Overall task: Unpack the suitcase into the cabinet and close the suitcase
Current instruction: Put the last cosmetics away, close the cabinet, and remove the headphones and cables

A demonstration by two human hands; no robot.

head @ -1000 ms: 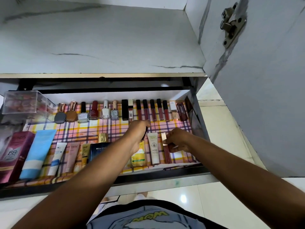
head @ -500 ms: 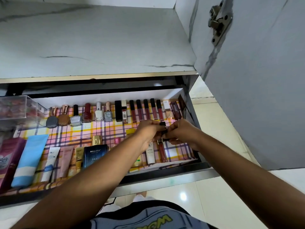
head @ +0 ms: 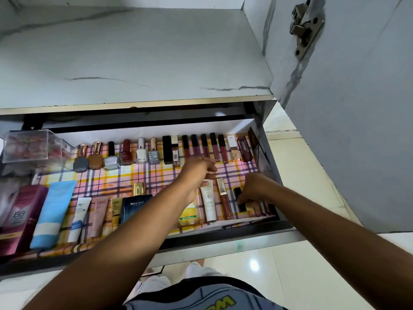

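Six nail polish bottles [head: 111, 157], five dark-capped lip glosses [head: 204, 146].

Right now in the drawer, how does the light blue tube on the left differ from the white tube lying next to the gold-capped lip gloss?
The light blue tube is clearly larger and wider than the slim white tube. The blue one has a white band near its lower end; the white one bears small green print. The blue one leans slightly; the white one lies nearly straight. Both lie flat in the front row on the plaid liner, and neither is held.
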